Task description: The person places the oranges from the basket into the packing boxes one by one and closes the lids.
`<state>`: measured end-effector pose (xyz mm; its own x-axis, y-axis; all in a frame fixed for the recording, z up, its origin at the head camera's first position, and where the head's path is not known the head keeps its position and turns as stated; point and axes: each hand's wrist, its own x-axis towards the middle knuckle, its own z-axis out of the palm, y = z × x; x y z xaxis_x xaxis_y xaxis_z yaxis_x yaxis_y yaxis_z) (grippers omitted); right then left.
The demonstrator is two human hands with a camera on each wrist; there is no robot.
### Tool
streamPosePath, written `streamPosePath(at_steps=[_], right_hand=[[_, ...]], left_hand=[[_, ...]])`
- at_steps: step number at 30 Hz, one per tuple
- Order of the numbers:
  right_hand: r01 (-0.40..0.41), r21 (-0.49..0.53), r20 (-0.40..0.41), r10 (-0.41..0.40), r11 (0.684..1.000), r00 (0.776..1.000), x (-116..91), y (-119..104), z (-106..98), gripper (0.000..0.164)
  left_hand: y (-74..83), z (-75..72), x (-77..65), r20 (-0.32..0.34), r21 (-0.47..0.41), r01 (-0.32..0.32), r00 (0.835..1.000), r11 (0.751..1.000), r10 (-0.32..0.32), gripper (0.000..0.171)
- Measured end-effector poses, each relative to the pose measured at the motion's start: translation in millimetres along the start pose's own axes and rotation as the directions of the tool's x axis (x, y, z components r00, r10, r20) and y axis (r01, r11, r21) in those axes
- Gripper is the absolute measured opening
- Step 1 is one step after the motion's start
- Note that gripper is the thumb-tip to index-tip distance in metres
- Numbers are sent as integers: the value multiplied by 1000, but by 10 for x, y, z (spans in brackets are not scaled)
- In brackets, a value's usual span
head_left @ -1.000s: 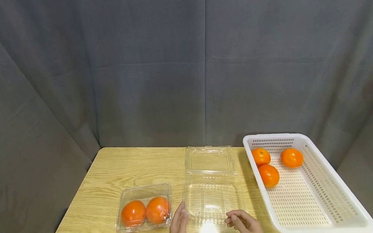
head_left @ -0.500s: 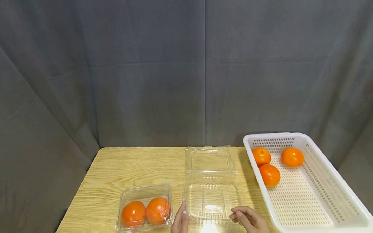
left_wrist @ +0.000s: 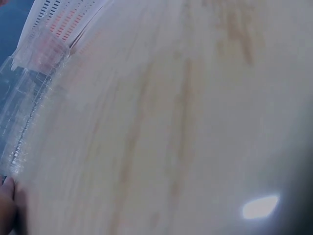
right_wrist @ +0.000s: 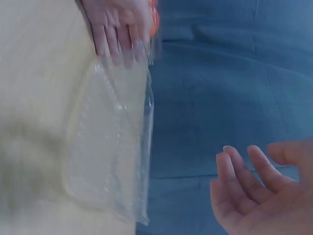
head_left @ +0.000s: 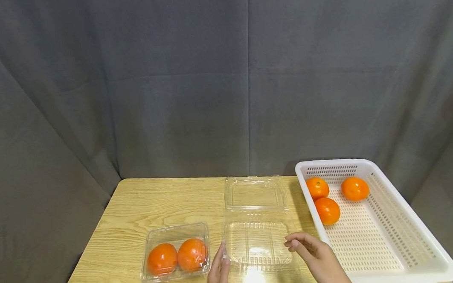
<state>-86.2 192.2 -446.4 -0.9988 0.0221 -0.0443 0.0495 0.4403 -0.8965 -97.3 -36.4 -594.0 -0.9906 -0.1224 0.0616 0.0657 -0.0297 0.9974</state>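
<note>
An empty clear plastic clamshell container (head_left: 258, 242) lies unfolded on the wooden table, its lid (head_left: 255, 193) flat toward the back. My left hand (head_left: 218, 272) holds its near left corner, thumb by the rim and fingers along the side wall. In the right wrist view the left hand (right_wrist: 120, 29) shows at the container's end. Beyond the container's right side hovers my right hand (head_left: 311, 252), fingers loosely bent and nothing in them. The right wrist view shows this right hand (right_wrist: 259, 188) apart from the container (right_wrist: 105, 147).
To the left sits a closed clear clamshell (head_left: 173, 233) with two orange fruits (head_left: 162, 259) inside. A white slotted basket (head_left: 411, 221) on the right holds three orange fruits (head_left: 355, 189). A grey curtain (head_left: 182, 97) hangs behind the table (head_left: 164, 200).
My right hand has moved away from the container's near right edge, rightward and slightly forward toward the basket. My left hand has stayed at the container's left corner.
</note>
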Motion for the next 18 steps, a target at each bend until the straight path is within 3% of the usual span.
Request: streamPosePath(at_steps=[6, 13, 18], right_hand=[[47, -51, 17, -46, 998, 999, 115, -116, -252, 19], [107, -124, 66, -99, 987, 993, 311, -223, -564, 23], [117, -112, 105, -106, 987, 989, 478, -179, -750, 24]], left_hand=[[-16, 13, -17, -10, -26, 32, 999, 999, -32, 47], [-40, -15, -12, -1, -97, -42, 999, 994, 42, 46], [-32, -28, -6, 9, -90, 7, 1000, 996, -6, 48]])
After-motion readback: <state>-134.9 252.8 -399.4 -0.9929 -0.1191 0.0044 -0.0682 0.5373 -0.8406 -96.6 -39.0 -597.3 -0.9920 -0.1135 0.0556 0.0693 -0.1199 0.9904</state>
